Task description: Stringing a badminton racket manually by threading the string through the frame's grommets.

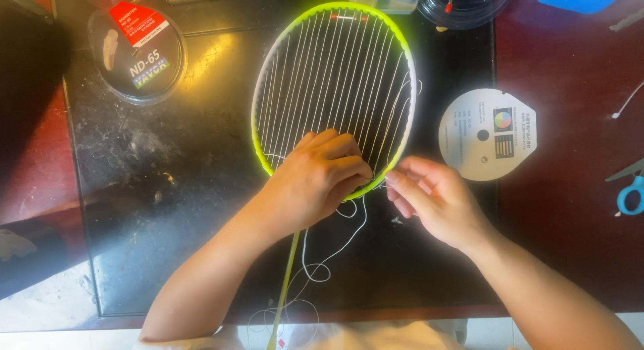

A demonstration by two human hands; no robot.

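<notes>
The neon-yellow badminton racket with white vertical strings (333, 88) is lying flat on the dark, scuffed tabletop (168, 209), its head pointing away from the person and its thin shaft running back toward the body. The left hand (320, 179) is resting over the lower part of the racket head, fingers curled down and half closed, pressing on the strings and the frame's lower rim. The right hand (433, 195) is sitting just right of that rim, thumb and forefinger pinching together on what seems to be the thin white loose string (322, 256), though the grip point is too small to be sure. That string is trailing in loops below the racket head, beside the shaft.

Right of the racket head, a round white cardboard disc with a small black centre hole and small coloured printed squares (488, 134) is lying flat. Left of the racket head, a round clear plastic package with a red label strip and a dark printed insert (137, 51) is sitting near the tabletop's far left corner. Beyond the racket's tip, another clear round lid (466, 4) is lying partly out of frame. Far right of the racket, blue-handled scissors (630, 192) are showing at the picture's edge.
</notes>
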